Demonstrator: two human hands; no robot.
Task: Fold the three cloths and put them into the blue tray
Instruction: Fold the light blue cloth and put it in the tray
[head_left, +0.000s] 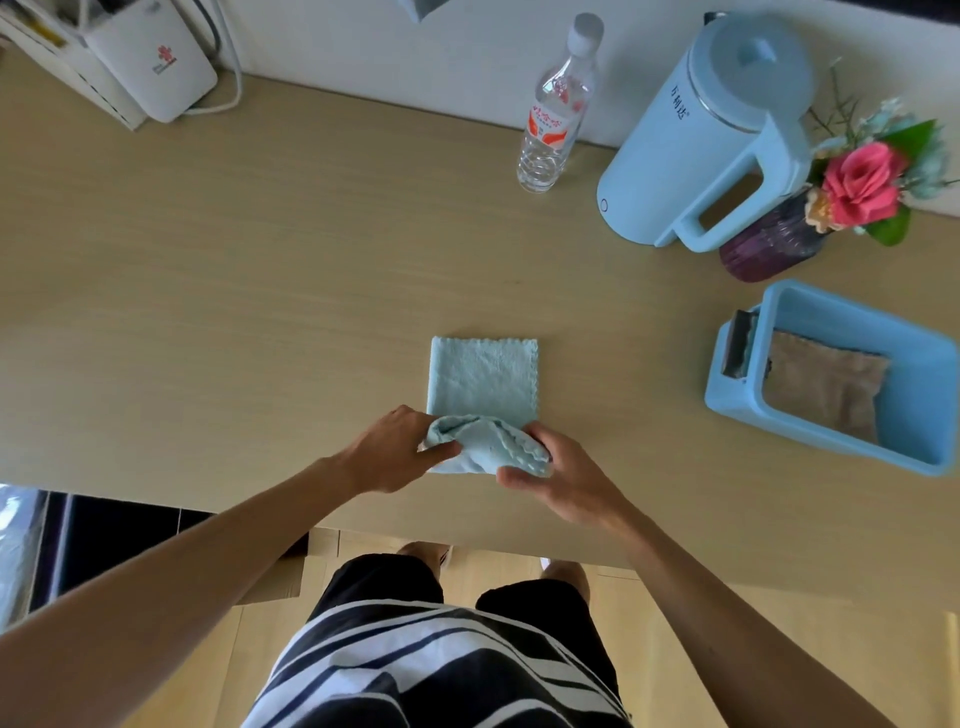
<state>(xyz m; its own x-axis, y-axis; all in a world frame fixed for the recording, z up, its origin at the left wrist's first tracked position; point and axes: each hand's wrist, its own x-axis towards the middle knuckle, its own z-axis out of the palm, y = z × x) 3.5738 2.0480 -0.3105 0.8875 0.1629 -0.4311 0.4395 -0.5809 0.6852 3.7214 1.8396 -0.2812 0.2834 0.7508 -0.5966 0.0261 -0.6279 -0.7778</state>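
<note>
Light blue cloth (483, 379) sits mid-tabletop toward the near edge, far half flat and near end bunched up – left hand (400, 449) and right hand (550, 478) both pinch that end, fingers curled round it. Looks soft, floppy and light, so I'd grab it by the scalloped corners. Blue tray (810, 431) at the right edge already holds a brown cloth (826, 384). Kettle (711, 140) has Chinese lettering – water bottle (553, 119) label's too blurry to read.

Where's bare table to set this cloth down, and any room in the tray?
Widest bare table lies left of the light blue cloth, up to the white box. Also bare: between cloth and blue tray. Tray's right part is free beside the brown cloth. Crowded: bottle, kettle, vase at far right.
</note>
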